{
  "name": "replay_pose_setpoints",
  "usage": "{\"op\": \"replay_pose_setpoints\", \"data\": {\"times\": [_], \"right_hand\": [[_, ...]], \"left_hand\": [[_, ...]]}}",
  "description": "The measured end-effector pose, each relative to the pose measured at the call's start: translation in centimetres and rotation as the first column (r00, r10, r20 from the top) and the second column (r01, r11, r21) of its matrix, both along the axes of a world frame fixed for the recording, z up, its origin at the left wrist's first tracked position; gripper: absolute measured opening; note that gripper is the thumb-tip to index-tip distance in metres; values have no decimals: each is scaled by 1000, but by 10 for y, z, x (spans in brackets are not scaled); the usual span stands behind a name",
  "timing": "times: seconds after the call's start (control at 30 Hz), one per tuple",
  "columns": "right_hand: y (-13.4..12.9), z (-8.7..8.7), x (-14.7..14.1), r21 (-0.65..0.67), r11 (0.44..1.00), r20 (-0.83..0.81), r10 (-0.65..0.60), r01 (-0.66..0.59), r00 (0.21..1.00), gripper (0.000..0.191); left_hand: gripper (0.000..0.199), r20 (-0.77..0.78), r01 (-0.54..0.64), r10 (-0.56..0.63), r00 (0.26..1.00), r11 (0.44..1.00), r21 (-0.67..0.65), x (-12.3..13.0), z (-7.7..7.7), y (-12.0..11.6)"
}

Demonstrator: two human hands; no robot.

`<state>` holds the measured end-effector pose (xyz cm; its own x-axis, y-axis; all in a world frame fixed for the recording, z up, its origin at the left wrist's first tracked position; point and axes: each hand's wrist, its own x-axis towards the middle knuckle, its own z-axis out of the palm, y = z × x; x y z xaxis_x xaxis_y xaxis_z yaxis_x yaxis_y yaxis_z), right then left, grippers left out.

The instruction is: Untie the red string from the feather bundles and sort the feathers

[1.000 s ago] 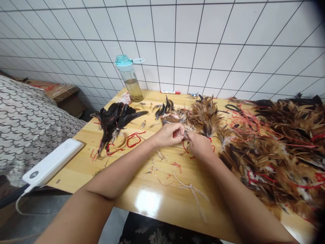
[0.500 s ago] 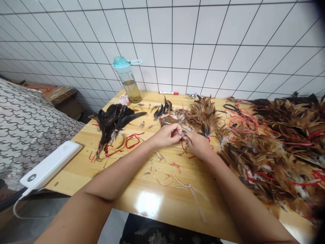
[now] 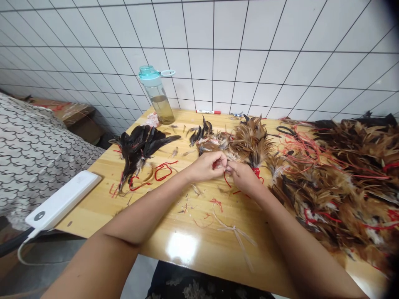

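Near the middle of the wooden table (image 3: 149, 224), my left hand (image 3: 209, 166) is closed with thumb and index finger pinched. My right hand (image 3: 245, 176) is closed too, its fingertips meeting the left ones. What they pinch is too small to make out. Just behind them lies a bundle of brown feathers (image 3: 254, 139). A red string (image 3: 227, 180) shows below the fingertips. Black feathers (image 3: 139, 143) lie to the left, beside a looped red string (image 3: 162, 171).
A large pile of brown feathers (image 3: 339, 195) covers the right side, with tangled red string (image 3: 301, 148) behind. At the back stand a water bottle (image 3: 160, 97) and, lying down, a red marker (image 3: 208, 111). A white power strip (image 3: 64, 199) lies at the left edge.
Both hands have shifted slightly right, still meeting at the fingertips. The view has tilted a little. The feathers and other objects lie as before.
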<state>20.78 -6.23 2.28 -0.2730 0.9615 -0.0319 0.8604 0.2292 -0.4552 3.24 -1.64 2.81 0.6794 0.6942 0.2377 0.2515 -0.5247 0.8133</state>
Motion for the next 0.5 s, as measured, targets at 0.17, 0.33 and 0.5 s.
{"op": "replay_pose_setpoints", "data": {"times": [0.17,0.33,0.5], "right_hand": [[-1,6,-5,-30,998,105,-51,54,993,26],[4,2,18,-6,969,38,-247,248,968,26],[3,0,26,81,936,-128,-331,342,935,30]], "left_hand": [[11,74,42,-29,997,983,-180,2,-5,1],[18,171,39,17,985,946,-321,-9,0,6],[24,222,-58,129,967,951,-303,-15,4,16]]}}
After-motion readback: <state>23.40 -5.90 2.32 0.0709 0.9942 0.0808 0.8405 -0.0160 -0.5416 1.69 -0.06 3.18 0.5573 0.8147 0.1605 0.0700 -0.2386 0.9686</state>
